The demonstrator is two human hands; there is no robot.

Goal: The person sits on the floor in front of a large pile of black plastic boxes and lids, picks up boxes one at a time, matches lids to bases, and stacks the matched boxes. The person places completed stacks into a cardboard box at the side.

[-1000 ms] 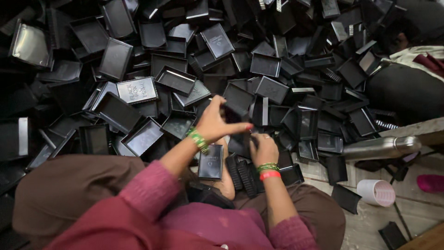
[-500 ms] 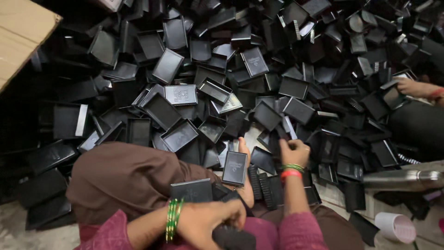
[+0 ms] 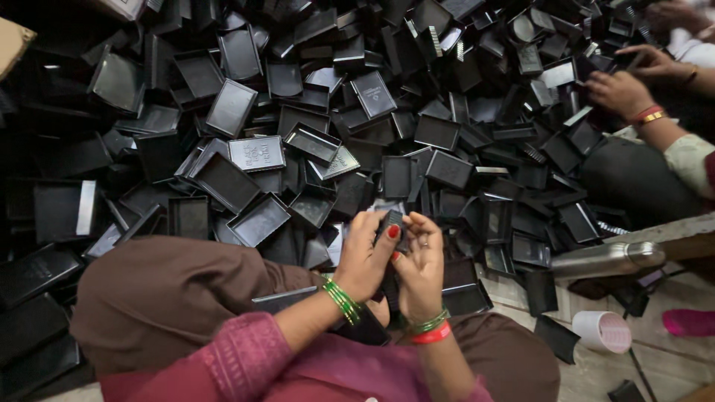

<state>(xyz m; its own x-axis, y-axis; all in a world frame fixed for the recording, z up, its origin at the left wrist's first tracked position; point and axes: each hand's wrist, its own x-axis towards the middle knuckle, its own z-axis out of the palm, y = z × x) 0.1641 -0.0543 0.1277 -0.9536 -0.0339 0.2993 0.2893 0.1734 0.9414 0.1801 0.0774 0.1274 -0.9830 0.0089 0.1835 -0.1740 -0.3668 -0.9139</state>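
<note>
Hundreds of black plastic trays (image 3: 257, 152) are heaped right up to the knees, so little open room is left beyond the lap. A small black ribbed piece (image 3: 390, 222) (mostly covered by fingers) is gripped between the left hand (image 3: 365, 257) and right hand (image 3: 421, 268), above the lap; its shape cannot be made out.

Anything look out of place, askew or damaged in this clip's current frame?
No damage shows. The black plastic trays lie in a jumbled heap, tilted every way, some upside down. Both hands, left hand and right hand, hold one small black piece. A steel flask lies on its side nearby.
</note>
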